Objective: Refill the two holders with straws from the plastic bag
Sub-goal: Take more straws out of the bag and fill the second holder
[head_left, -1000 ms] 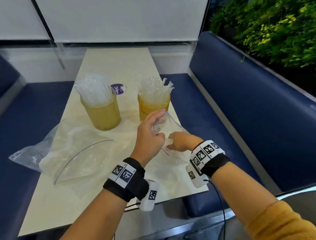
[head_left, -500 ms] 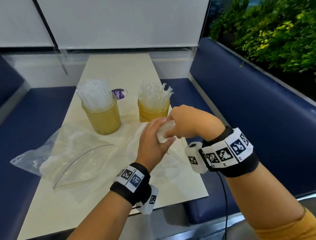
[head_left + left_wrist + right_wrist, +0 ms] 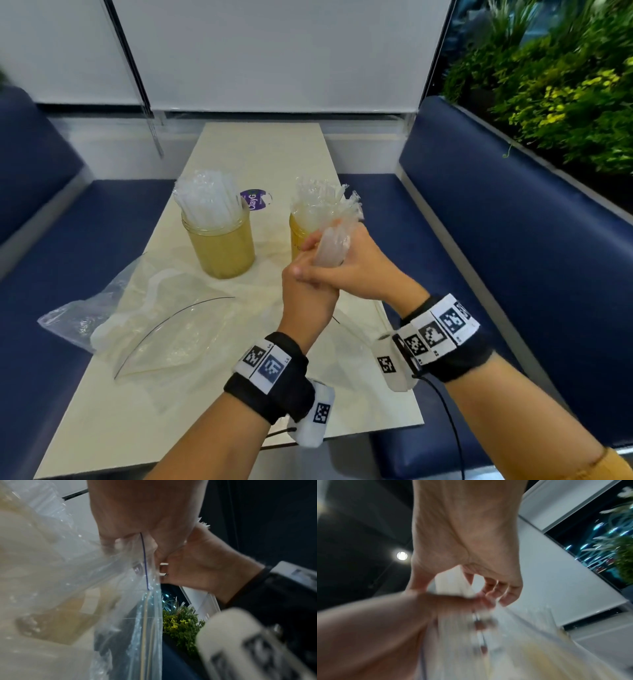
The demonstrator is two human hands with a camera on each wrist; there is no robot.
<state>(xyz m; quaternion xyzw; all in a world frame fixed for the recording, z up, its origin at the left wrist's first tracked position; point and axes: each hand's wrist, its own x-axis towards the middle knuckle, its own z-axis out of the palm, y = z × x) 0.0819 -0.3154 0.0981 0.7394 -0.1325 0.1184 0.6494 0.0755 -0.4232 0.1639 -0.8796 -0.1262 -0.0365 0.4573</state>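
Note:
Two amber holders stand mid-table, both stuffed with clear-wrapped straws: the left holder (image 3: 221, 246) and the right holder (image 3: 295, 236), which my hands partly hide. My right hand (image 3: 359, 270) is curled round a bundle of wrapped straws (image 3: 330, 246), held just in front of the right holder. My left hand (image 3: 303, 287) sits under it, touching it. In the left wrist view my left hand (image 3: 137, 513) pinches the mouth of the clear plastic bag (image 3: 120, 588), which hangs down from it, beside my right hand (image 3: 197, 563). The right wrist view is blurred.
A second clear bag (image 3: 161, 329) lies flat on the table's left half, spilling over the edge. A purple tag (image 3: 255, 200) lies between the holders. Blue bench seats (image 3: 513, 240) flank the narrow table (image 3: 239, 445). Plants (image 3: 565, 85) stand at the back right.
My right hand came out of the bag with a bundle of straws and rose toward the right holder. My left hand lifted the bag's mouth off the table.

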